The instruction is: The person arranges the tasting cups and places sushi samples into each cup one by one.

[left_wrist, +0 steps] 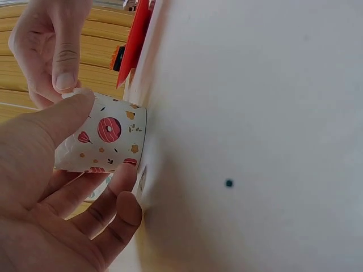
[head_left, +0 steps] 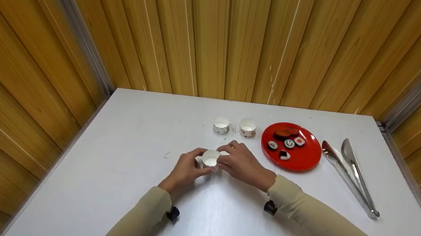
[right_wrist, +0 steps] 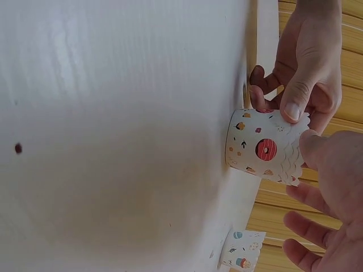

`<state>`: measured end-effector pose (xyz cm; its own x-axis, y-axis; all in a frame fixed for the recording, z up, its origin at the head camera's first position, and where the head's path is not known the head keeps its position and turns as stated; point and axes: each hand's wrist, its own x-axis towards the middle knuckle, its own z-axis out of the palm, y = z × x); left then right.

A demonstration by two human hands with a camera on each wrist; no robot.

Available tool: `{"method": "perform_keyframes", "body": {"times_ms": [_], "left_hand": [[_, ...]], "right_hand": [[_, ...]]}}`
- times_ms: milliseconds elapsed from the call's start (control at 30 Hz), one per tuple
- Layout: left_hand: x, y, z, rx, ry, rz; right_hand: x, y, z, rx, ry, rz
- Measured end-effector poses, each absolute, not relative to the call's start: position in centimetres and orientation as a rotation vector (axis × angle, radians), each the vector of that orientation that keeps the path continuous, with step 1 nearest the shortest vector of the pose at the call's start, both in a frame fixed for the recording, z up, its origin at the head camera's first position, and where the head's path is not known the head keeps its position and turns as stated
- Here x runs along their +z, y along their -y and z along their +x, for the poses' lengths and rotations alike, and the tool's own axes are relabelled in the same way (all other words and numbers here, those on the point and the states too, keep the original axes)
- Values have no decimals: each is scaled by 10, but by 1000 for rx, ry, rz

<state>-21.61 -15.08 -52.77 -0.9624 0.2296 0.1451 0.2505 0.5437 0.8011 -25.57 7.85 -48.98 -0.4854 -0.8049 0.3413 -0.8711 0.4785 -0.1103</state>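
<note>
A white paper baking cup printed with donuts and leaves stands at the middle of the table, between both hands. In the right wrist view, several scalloped rims overlap on the patterned cup, like nested cups. My left hand holds its side between thumb and fingers, low near the tabletop. The right hand pinches the rim from the other side, its thumb on the scalloped edge in the right wrist view. Farther back stand two single paper cups, one left and one right.
Right of the cups lies a red plate with several sushi pieces. Beyond it, metal tongs lie open on the white table. Wooden panel walls enclose the back and sides.
</note>
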Motion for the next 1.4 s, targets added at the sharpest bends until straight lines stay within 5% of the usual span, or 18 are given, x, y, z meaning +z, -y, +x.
{"method": "perform_keyframes", "body": {"times_ms": [1400], "left_hand": [[-531, 150, -218, -1434, 2754, -384]], "right_hand": [[-488, -82, -257, 448, 2494, 1476]]}}
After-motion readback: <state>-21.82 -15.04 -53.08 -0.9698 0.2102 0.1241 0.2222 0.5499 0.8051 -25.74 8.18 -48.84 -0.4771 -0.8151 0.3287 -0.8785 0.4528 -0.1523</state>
